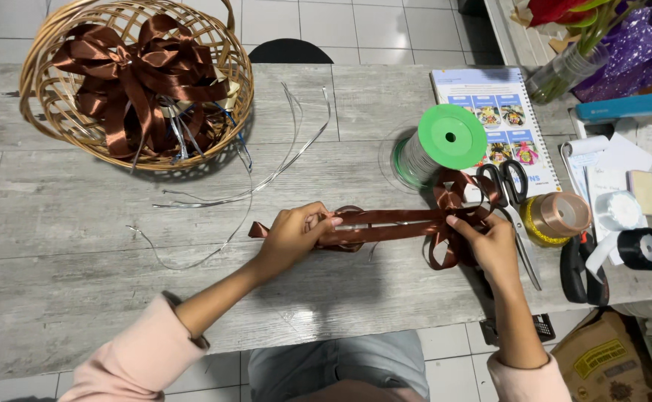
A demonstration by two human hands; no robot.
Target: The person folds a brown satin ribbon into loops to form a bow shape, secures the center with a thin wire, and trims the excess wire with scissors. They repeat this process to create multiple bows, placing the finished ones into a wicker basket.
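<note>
A long brown satin ribbon [393, 223] lies folded into loops across the grey wooden table [80, 216]. My left hand [294, 234] pinches the ribbon's left loops together. My right hand [490, 242] holds the ribbon's right end, where more brown loops bunch up. Both hands rest low over the table near its front edge.
A wicker basket [50, 97] with finished brown bows stands at the back left, thin silver strands [266, 179] trailing from it. A green spool [445, 141], black-handled scissors [512, 201], a gold ribbon roll [557, 216], tape rolls, a spiral booklet [490, 104] and a vase sit at the right.
</note>
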